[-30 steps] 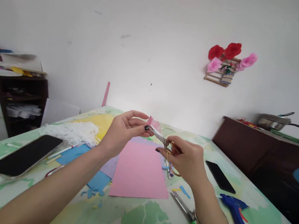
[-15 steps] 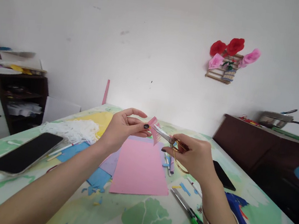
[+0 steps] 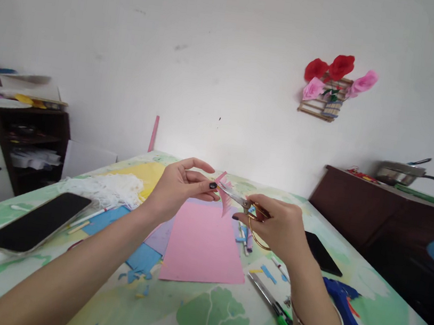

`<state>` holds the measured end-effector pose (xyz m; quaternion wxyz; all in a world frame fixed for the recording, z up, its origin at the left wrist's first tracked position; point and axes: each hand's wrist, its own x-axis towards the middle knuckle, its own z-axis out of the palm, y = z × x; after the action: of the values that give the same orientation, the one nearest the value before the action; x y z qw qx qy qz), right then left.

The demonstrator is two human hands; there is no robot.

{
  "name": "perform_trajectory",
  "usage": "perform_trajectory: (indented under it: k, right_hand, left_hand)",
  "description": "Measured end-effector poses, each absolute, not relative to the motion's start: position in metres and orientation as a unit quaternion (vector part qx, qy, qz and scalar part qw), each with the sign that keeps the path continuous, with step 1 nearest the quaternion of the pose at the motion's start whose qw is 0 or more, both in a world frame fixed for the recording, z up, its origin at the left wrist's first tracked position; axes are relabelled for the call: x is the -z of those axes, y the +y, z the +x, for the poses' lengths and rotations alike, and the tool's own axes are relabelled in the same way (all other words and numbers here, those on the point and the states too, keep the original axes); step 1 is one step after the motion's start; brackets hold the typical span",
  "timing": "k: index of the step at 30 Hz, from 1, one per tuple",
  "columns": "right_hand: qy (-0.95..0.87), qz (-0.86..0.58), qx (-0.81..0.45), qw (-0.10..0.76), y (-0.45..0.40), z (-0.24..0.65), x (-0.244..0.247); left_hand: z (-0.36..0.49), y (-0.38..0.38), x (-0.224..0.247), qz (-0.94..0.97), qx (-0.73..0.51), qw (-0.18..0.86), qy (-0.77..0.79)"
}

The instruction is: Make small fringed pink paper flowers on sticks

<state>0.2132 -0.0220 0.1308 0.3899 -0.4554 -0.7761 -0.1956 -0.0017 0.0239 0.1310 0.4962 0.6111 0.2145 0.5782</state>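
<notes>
Between thumb and fingers, my left hand (image 3: 185, 184) pinches a small piece of pink paper (image 3: 226, 199) whose edge is cut into a fringe. My right hand (image 3: 275, 223) is closed around the gold handles of a pair of scissors (image 3: 238, 198). The blades point left and lie against the pink paper, close to my left thumb. Beneath both hands a larger pink sheet (image 3: 205, 247) lies flat on the table, over purple paper (image 3: 158, 237).
A phone (image 3: 37, 220), white shreds (image 3: 106, 190) and blue paper (image 3: 142, 259) lie on the left. To the right are a green utility knife (image 3: 273, 305), a blue glue gun (image 3: 344, 304) and a black tablet-like slab (image 3: 323, 253). Paper flowers (image 3: 329, 81) hang on the wall.
The scissors have moved slightly left, further into the pink paper. Its fringed part now hangs a little lower, bent away from the strip at my left fingers.
</notes>
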Motion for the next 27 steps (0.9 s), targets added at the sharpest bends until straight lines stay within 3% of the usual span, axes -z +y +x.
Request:
perform_trajectory:
  k: [27]
  right_hand:
    - [-0.767,-0.444,0.229,0.403,-0.0231,0.2131,-0.1305]
  left_hand:
    - [-0.0043,0.0225,-0.1332,0.612,-0.592,0.476,0.222]
